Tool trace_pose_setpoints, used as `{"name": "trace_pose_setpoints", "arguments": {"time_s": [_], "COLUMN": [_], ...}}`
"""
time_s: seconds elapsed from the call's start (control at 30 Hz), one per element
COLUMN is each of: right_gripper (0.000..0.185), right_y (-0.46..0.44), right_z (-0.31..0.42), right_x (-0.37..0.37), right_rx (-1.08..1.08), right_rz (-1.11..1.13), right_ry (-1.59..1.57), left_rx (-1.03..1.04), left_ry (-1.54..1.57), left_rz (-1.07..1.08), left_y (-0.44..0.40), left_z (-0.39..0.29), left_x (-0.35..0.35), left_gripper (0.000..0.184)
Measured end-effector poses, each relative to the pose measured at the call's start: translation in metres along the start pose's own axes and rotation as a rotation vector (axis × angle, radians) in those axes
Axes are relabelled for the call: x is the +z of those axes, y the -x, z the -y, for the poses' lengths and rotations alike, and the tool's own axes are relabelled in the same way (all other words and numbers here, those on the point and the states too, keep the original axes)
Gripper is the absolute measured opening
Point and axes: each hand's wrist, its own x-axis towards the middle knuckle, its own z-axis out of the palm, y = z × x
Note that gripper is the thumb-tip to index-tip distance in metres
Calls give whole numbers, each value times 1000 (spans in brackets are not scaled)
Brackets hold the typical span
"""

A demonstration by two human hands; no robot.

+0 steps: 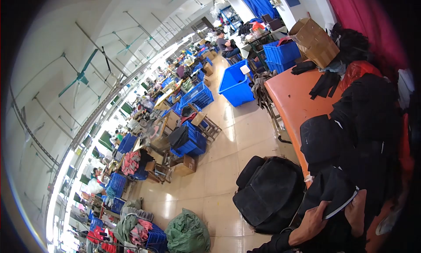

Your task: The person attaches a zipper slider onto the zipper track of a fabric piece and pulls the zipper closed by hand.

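A black fabric piece (326,189) with a white strip along its lower edge is held at the lower right. My left hand (310,224) comes in from a dark sleeve, with its fingers closed on the edge of the piece. On the other side, my right hand (356,212) grips the same edge near the end of the white strip. Just beyond lies a similar black piece (320,139) at the border of the orange-topped table (300,95). A larger pile of black fabric (368,108) covers the table's right part.
A black padded chair (269,193) stands left of my hands. A green sack (187,232) sits on the tiled floor. Beyond are a blue bin (237,84), a cardboard box (313,42) on the table, and rows of sewing stations with crates. A seated person (226,46) is far off.
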Motion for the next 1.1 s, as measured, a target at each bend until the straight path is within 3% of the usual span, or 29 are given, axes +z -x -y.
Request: {"name": "trace_pose_setpoints", "arguments": {"time_s": [0.27, 0.4, 0.5, 0.63, 0.9, 1.1], "right_gripper": [7, 9, 10, 12, 15, 14], "right_y": [-2, -28, -39, -53, -59, -64], "right_z": [4, 36, 52, 65, 68, 57], "right_x": [7, -4, -2, 2, 13, 26], "right_rx": [-84, -193, -418, -515, -526, -534], "right_rz": [-112, 112, 283, 197, 229, 282], "right_ry": [72, 81, 209, 201, 227, 254], "left_rx": [20, -42, 135, 136, 379, 140], "left_ry": [2, -188, -188, -238, -511, -574], "left_rz": [-58, 4, -291, -413, -669, -543], "left_y": [5, -3, -12, -16, -31, -32], "left_z": [9, 10, 1, -11, -11, -10], "left_x": [3, -8, -16, -26, -30, -27], "left_gripper": [54, 57, 63, 70, 68, 60]}}
